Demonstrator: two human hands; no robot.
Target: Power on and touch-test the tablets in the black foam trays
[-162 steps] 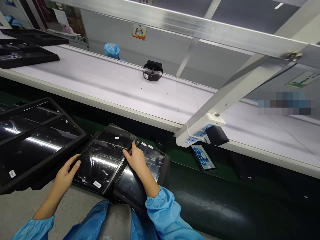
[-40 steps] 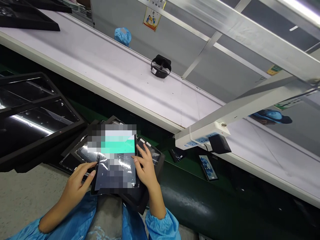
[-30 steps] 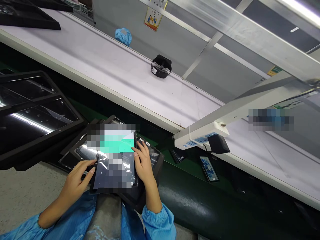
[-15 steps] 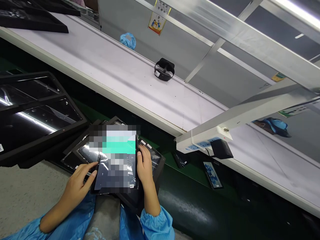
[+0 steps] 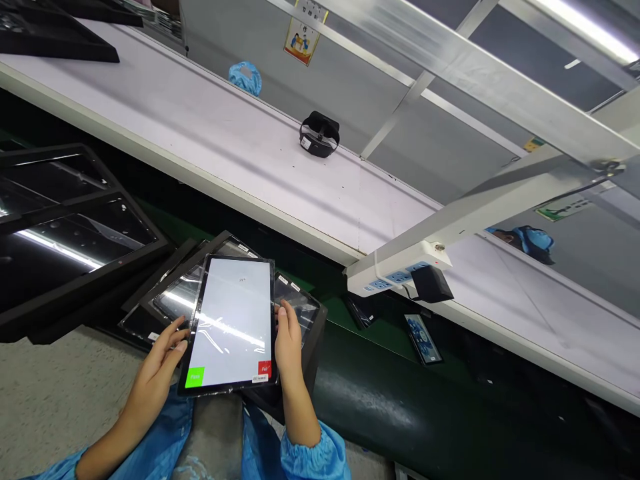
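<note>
A tablet (image 5: 233,313) with a lit white screen leans toward me, a green "Pass" box at its lower left and a red box at its lower right. My right hand (image 5: 289,340) grips its right edge, fingers curled behind. Beside the left edge is my left hand (image 5: 161,357), its thumb and fingers apart; whether the fingertips touch the tablet I cannot tell. Under and behind the tablet lie dark trays with film-covered tablets (image 5: 300,303), partly hidden by it.
Large black trays (image 5: 135,257) holding dark screens are on the left. A long white shelf (image 5: 240,153) crosses behind, bearing a black headset-like object (image 5: 319,137). A power strip (image 5: 395,273) with a black adapter (image 5: 433,285) juts out at right. Another tablet (image 5: 423,339) lies below it.
The tablet's screen has gone from a dark display with a bright green band to plain white with green and red corner boxes. My left fingers have drawn back slightly from its edge.
</note>
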